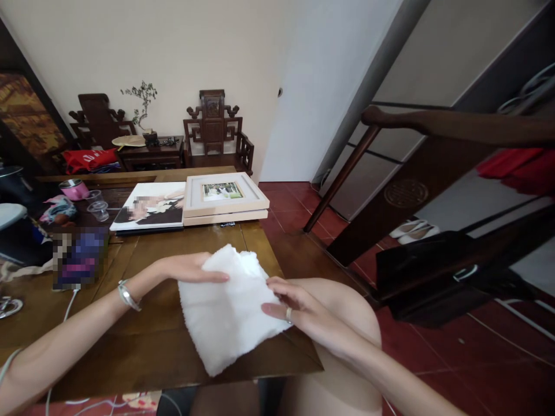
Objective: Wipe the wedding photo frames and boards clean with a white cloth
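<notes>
A white fluffy cloth (225,312) lies spread near the front right corner of a dark wooden table (143,341). My left hand (188,269) rests on the cloth's upper left edge, fingers stretched flat and together. My right hand (295,309), with a ring on one finger, lies on the cloth's right edge, fingers extended and pressing it down. A bracelet sits on my left wrist.
Behind the cloth lie a stack of pale picture frames (223,199) and a large photo print (150,208). Clear plastic cups (99,207), a pink pot (73,189) and clutter fill the table's left. Carved wooden chairs (214,130) stand at the wall; a dark stair rail (433,124) rises on the right.
</notes>
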Demonstrator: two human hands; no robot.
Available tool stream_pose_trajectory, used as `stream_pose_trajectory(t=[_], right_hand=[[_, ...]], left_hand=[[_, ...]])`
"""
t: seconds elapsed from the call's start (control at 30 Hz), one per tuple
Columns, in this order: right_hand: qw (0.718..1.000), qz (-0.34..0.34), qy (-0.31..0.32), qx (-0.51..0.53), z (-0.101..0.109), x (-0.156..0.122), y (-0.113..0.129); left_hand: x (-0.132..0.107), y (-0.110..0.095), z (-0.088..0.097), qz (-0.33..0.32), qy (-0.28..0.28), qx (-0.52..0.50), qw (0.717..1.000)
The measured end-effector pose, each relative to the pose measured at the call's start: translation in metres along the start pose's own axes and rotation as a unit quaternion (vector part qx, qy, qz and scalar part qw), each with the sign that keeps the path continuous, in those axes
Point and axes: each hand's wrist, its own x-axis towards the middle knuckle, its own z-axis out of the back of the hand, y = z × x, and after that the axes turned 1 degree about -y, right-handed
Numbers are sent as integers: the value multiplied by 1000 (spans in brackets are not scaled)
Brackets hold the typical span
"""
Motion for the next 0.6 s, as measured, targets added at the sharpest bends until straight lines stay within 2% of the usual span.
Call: stream_pose_trajectory(t=[0.13,0.3,0.4,0.5,0.6], right_hand=[[991,-91,31,96,7,-6,18],[985,-129,36,112,6,12,37],[988,-100,41,109,4,24,35],[988,-39,41,145,6,26,26],[992,-27,6,119,12,20,17]], left_hand=[[6,-4,0,22,12,-7,1000],[13,-9,-3,-19,-47,38,998],[16,-14,-4,13,-39,32,999],[19,-15,-3,58,19,-53,997],[20,-13,-3,77,20,-134,988]])
